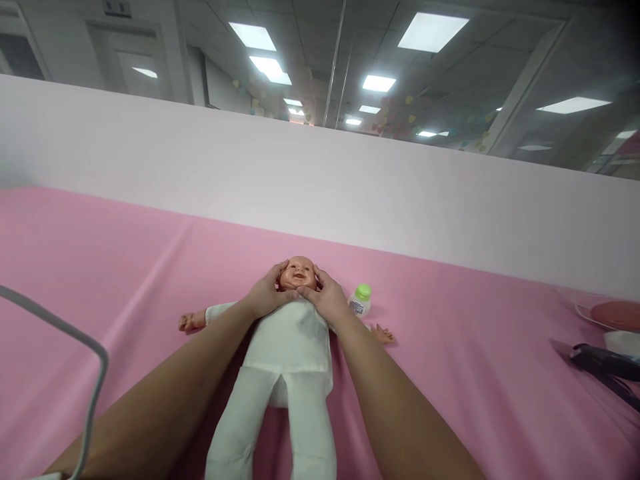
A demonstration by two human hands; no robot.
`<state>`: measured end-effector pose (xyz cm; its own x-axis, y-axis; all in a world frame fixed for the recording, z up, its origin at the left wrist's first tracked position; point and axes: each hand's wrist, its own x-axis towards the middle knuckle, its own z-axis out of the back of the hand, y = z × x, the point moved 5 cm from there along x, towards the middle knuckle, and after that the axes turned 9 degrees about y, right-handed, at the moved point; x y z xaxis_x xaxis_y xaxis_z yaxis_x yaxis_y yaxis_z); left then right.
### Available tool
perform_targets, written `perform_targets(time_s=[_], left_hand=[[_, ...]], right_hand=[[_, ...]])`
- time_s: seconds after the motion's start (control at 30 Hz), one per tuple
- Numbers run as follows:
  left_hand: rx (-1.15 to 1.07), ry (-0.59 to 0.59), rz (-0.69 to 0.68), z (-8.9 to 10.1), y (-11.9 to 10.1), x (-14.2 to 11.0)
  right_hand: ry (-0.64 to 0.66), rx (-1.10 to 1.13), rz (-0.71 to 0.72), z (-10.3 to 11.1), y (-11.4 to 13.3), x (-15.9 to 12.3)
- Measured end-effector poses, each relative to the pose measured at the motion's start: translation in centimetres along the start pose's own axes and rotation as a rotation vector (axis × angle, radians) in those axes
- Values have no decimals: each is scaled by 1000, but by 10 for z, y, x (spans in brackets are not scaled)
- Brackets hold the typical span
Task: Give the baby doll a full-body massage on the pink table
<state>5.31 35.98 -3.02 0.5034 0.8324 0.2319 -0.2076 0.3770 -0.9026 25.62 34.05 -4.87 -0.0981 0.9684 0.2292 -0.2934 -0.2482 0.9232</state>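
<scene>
A baby doll (290, 340) in white clothes lies on its back on a pink cover (155, 267), with its arms stretched out to the sides. Around the left side of its head curves my left hand (270, 292), the thumb lying below the chin. My right hand (329, 297) cups the other side in the same way, and the two thumbs meet at the doll's neck. Fingers of both hands are partly hidden behind the head. Just right of my right hand stands a small clear bottle (359, 303) with a green cap.
Behind the doll runs a low white wall (320, 180) with glass above it. At the right edge lie a black handled object (605, 362) and a reddish round dish (617, 315). A grey cable (103, 367) arches up at the left.
</scene>
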Motion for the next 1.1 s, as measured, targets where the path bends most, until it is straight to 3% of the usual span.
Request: perform_targets(time_s=[0.13,0.3,0.47,0.73,0.83,0.97,1.1], left_hand=[[63,-42,20,-3,0,-1],[85,-102,39,-3,0,-2],[27,-70,-23,-1,2,-1],[-430,29,4,-7,8,5],[-508,-9,55,-6,11,5],[-449,-1,60,-6,9,3],[-230,-12,71,-5,5,1]], right_hand=[[-20,-30,10,-2,-4,1],[59,60,1,0,-1,-1],[132,131,4,4,4,-5],[238,335,-71,8,-4,-4],[218,355,-72,9,-4,-4],[181,297,-41,9,4,-7],[133,182,-8,6,17,-10]])
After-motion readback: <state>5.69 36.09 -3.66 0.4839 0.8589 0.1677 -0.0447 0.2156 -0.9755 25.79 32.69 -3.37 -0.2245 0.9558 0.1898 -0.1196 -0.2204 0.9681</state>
